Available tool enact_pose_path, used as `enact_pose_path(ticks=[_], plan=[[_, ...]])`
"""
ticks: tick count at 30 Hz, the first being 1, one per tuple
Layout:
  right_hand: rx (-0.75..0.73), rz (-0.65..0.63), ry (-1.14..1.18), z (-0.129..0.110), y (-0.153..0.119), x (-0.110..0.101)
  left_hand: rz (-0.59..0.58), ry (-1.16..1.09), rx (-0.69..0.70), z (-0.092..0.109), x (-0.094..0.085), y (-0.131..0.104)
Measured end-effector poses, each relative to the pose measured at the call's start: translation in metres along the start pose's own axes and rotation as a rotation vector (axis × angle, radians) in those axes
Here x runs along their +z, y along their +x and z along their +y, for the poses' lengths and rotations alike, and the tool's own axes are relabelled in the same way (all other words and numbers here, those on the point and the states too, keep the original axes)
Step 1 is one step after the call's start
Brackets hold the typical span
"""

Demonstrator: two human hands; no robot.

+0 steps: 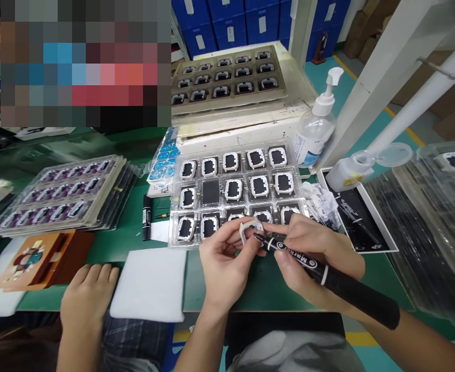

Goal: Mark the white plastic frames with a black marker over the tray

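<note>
Slantwise, held black marker (338,282) points up-left toward white frame (244,229).

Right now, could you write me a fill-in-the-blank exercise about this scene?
The right hand holds a pen printed with the word ____.
The left hand holds a frame coloured ____.
The tray behind the hands has exactly ____ bare slot.

Missing words: Marker; white; one.
</note>
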State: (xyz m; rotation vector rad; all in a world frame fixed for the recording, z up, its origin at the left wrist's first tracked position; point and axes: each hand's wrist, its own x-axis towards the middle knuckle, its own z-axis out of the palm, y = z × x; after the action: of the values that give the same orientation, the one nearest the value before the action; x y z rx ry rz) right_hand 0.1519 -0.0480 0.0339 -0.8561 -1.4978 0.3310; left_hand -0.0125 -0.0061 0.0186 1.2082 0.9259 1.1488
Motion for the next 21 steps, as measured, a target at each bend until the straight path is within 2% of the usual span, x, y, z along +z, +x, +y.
enact_pose_path(ticks=[5, 8, 11, 15, 18, 21], plan=[[-0.013, 0.042, -0.009, -0.001, 0.0, -0.004, 0.009, 0.147, 0.03, 0.004, 0.001, -0.004], [0.045, 0.025, -0.012, 0.0, -0.003, -0.008, 0.034, 0.326, 0.1, 0.014, -0.009, 0.001], [0.088, 0.075, -0.021, 0.001, -0.009, -0.009, 0.085, 0.532, 0.18, 0.027, -0.03, 0.02], [0.125, 0.121, -0.06, 0.005, -0.015, -0.007, 0.259, 0.684, 0.218, 0.037, -0.053, 0.061], [0.174, 0.13, -0.078, 0.013, -0.019, -0.009, 0.361, 0.825, 0.243, 0.036, -0.057, 0.084], [0.176, 0.162, -0.087, 0.026, -0.024, -0.008, 0.312, 1.043, 0.296, 0.031, -0.053, 0.092]])
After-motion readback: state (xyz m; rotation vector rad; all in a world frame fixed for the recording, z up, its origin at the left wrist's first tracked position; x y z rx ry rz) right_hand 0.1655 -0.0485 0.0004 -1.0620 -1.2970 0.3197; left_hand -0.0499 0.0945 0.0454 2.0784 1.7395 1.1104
